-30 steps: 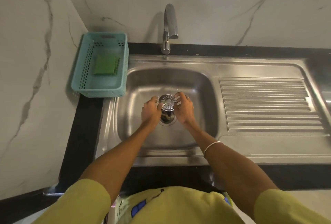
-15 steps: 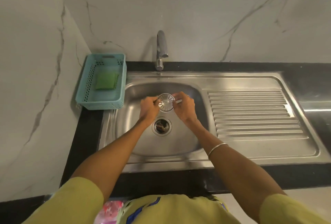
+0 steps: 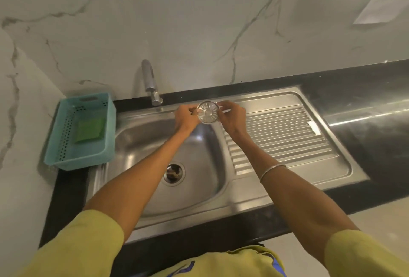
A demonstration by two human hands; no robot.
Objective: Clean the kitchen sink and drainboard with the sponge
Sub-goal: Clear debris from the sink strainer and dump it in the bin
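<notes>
A round metal drain strainer (image 3: 208,113) is held up above the back rim of the steel sink (image 3: 141,144). My left hand (image 3: 185,117) pinches its left edge and my right hand (image 3: 232,117) pinches its right edge. Below, the drain hole (image 3: 174,173) lies uncovered in the basin floor. The ribbed drainboard (image 3: 283,135) stretches to the right of the basin. A green sponge (image 3: 89,129) lies inside a teal plastic basket (image 3: 66,161) to the left of the sink.
A chrome tap (image 3: 150,84) stands behind the basin, just left of my hands. Black countertop (image 3: 365,108) runs along the back and right. Marble walls close in at the back and left. A small white scrap (image 3: 313,127) lies on the drainboard's right side.
Both hands lifted the strainer out of the drain and raised it up and back toward the sink's rear rim. The drain hole is now exposed. The camera tilted upward.
</notes>
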